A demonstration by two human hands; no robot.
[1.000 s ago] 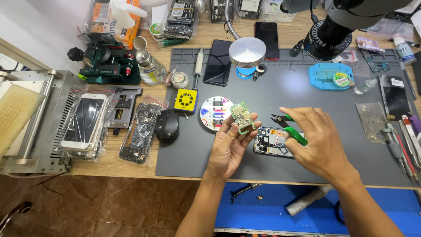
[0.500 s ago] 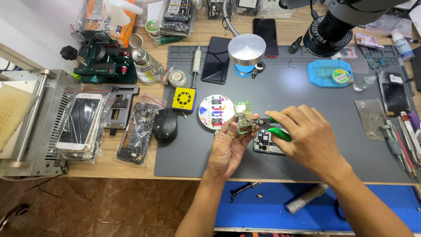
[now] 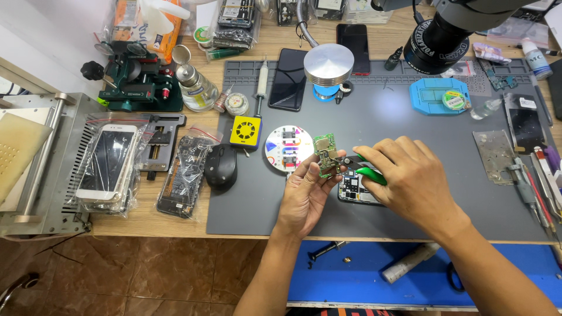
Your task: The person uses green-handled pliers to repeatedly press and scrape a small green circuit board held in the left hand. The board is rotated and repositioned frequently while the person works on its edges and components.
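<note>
The small green circuit board (image 3: 325,153) looked light and stiff but fragile, thin enough to crack or shed parts if squeezed across its face; its bare edges seemed the safest place to take hold. That was roughly how the left hand (image 3: 305,193) had it: grip closed on the board, thumb and fingertips pinching its lower half, the board upright above the grey work mat (image 3: 404,117). It was rectangular, studded with small metal shields and gold contacts, and paler towards its top.

The right hand (image 3: 410,178), at three o'clock from the board, had its grip closed round green-handled pliers (image 3: 366,171), whose dark tips reached the board's right edge. Whether the tips actually bit on a part could not be told.

At five o'clock from the board, an opened phone (image 3: 354,192) lay flat on the mat. At nine o'clock sat a round white parts dish (image 3: 285,149), and beyond it a black mouse (image 3: 222,167) on the bench.
</note>
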